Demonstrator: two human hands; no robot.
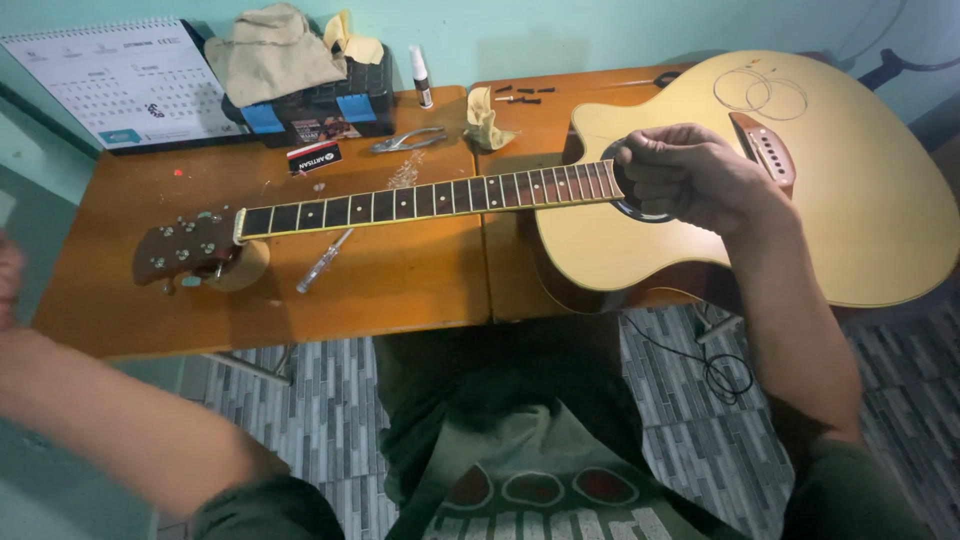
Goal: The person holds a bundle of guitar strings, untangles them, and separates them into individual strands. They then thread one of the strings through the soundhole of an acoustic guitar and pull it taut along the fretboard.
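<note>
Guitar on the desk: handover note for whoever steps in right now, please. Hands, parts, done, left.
Right hand: fist closed over the soundhole at the end of the fretboard; what it grips is hidden.
Left hand: raised at the frame's left edge, mostly out of view, off the guitar.
Acoustic guitar: flat across two wooden tables, headstock on a round rest.
Done: no strings show on the neck; coiled strings lie on the body; bridge pins on the table.
Left: likely restringing.
Nearby: pliers, screwdriver, cloth, small bottle.
</note>
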